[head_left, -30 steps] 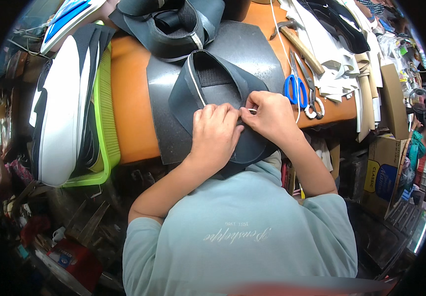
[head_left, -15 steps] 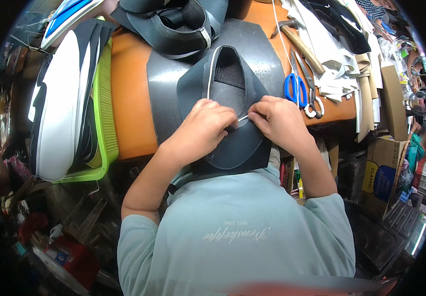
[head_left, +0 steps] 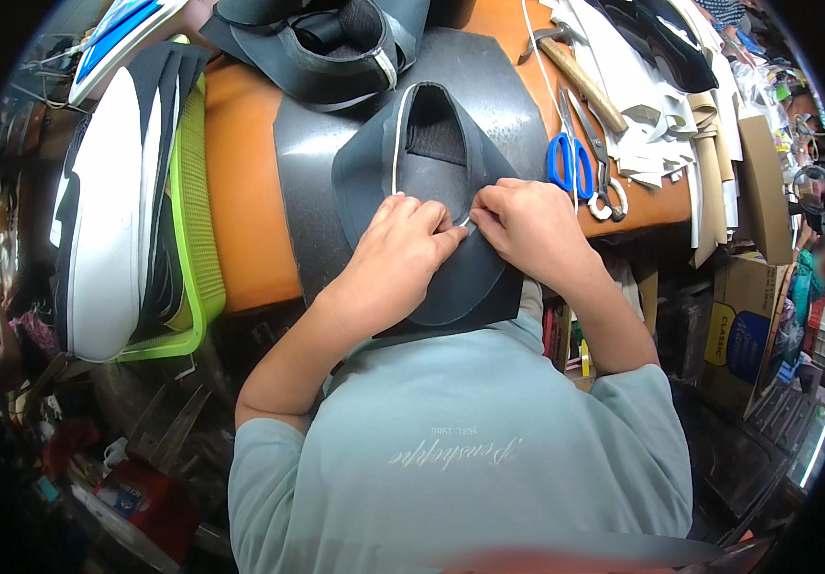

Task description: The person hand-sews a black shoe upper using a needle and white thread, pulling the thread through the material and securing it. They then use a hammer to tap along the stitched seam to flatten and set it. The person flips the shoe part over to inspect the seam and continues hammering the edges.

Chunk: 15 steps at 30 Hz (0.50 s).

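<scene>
Green basket: I saw its rim [head_left: 205, 287] at far left, holding upright shoe-shaped pieces [head_left: 106, 220], white and black, layered side by side.
Orange surface: The worktop [head_left: 245, 191] showed between the basket and a black sheet [head_left: 302, 191] lying upon it.
Second dark piece: Another dark, folded assembly [head_left: 321, 72] stood on the black sheet, beyond the one being handled.
Left hand: I viewed the left hand [head_left: 398, 244] over the near-left edge of the opening, its fingers bent and pressed together; I could not tell whether their tips gripped anything.
Dark shoe upper: The upper [head_left: 470, 273] lay between the two hands, overlapping the black sheet, its opening upward and its near end close to the person's shirt [head_left: 460, 402].
White strip: This narrow strip [head_left: 396, 153] followed the opening's left edge and reappeared between the hands.
Right hand: The right hand [head_left: 532, 230] had thumb and forefinger pinching the white strip at the near rim.
Tools: Blue-handled scissors [head_left: 556, 167], white-handled shears [head_left: 605, 182] and a wooden-handled hammer [head_left: 584, 84] lay right of the upper.
Far right: White scraps [head_left: 656, 148] lay beyond the tools; a cardboard box [head_left: 742, 325] stood lower down.
</scene>
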Available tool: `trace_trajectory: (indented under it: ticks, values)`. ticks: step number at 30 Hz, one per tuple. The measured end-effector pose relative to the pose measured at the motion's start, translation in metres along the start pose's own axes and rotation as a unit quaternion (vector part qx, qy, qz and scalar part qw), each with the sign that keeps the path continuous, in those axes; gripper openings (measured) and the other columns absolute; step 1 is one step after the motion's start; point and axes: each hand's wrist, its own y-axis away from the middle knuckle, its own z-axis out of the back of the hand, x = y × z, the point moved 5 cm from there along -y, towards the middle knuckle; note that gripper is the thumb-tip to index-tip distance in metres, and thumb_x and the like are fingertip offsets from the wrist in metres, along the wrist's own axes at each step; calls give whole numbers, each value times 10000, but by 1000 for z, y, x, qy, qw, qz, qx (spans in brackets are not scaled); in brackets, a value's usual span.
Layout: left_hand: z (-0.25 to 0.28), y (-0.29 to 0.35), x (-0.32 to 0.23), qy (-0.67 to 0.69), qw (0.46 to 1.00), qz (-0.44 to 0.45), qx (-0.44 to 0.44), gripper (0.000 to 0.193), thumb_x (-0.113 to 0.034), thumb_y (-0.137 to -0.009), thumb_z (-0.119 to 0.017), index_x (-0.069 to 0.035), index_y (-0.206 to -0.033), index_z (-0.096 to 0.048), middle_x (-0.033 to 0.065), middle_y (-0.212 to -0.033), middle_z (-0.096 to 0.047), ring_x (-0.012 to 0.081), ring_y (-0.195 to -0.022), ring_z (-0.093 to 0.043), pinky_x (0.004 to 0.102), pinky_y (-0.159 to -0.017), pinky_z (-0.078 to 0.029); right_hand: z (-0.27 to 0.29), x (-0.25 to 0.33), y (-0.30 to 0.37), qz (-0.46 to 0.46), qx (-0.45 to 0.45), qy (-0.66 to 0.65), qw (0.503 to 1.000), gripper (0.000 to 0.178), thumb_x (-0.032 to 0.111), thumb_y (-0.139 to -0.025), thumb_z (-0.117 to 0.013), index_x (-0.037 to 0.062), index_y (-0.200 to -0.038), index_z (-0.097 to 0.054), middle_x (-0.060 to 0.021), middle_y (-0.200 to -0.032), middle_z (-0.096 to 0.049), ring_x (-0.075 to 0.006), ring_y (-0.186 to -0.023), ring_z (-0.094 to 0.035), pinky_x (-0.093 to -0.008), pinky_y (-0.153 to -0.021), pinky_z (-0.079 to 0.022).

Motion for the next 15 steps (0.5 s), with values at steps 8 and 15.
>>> trace_trajectory:
  ticks: [8,15]
  values:
    - [-5,1,3,23,991,98,-92,330,-16,-829,-744,-32,-1156,-699,92,-1137,-646,291,-1069,-602,431,-1012,-450,-3,-1,-2,-58,-37,-7,998,196,265,-843,-771,80,-796,-732,-130,-762,-714,-339,-729,-723,-451,-665,-568]
    - [-7,-8,9,21,999,9,-24,300,-28,-835,-733,-62,-1133,-709,45,-1185,-670,280,-1107,-585,441,-1052,-375,10,2,9,-49,14,1,999,165,241,-864,-765,75,-865,-771,-131,-796,-725,-341,-772,-725,-452,-691,-567]
